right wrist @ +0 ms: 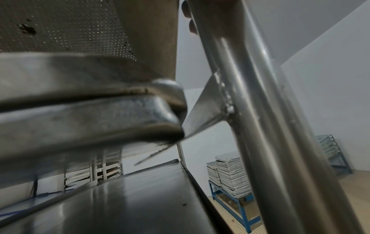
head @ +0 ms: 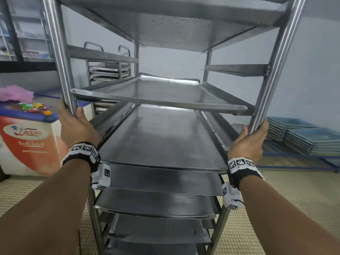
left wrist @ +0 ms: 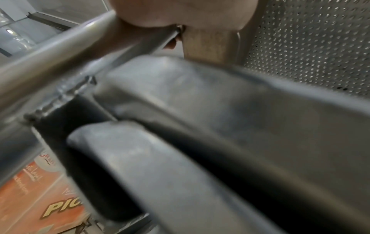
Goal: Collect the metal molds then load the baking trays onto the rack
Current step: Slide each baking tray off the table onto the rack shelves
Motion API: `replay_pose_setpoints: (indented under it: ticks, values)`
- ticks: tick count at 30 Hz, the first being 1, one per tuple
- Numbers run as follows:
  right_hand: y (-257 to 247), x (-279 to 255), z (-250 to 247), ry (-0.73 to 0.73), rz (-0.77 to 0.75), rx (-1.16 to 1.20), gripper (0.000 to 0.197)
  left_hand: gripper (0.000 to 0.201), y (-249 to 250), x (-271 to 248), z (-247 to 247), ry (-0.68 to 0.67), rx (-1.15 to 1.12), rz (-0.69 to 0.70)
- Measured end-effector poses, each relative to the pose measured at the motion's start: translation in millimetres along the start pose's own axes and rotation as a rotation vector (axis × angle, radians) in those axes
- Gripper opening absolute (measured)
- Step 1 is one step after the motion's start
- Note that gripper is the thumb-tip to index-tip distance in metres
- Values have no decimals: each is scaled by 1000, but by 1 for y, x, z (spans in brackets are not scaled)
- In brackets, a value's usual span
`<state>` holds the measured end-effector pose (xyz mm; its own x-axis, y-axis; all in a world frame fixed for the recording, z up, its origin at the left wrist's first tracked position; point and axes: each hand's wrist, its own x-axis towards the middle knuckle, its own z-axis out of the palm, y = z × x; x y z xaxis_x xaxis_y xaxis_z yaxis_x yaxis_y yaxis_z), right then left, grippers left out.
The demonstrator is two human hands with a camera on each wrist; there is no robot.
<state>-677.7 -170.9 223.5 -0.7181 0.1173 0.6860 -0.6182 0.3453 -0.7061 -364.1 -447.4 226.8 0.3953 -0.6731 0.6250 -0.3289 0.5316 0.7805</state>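
A tall steel tray rack (head: 55, 52) stands right in front of me, its shelves holding several baking trays. A perforated tray (head: 158, 92) sits on a middle level, with a plain flat tray (head: 161, 137) just below it and more beneath. My left hand (head: 77, 124) grips the rack's front left post (left wrist: 50, 52). My right hand (head: 252, 138) grips the front right post (right wrist: 250, 110), fingers curled round it. Tray corners (right wrist: 156, 114) fill the wrist views close up. No metal molds are in view.
A chest freezer (head: 31, 142) with a pink cloth (head: 15, 93) and snack packets stands at the left. A second tray rack (head: 108, 69) is behind. Stacks of trays (head: 303, 137) rest on a low blue stand at the right. The floor is tiled.
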Motion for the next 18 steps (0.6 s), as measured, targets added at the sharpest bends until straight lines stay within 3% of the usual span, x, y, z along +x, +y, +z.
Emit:
replay_pose_setpoints:
  ticks: [18]
  values:
    - [9, 48, 147, 43, 22, 35, 58, 47, -42, 51, 140, 16, 31, -6]
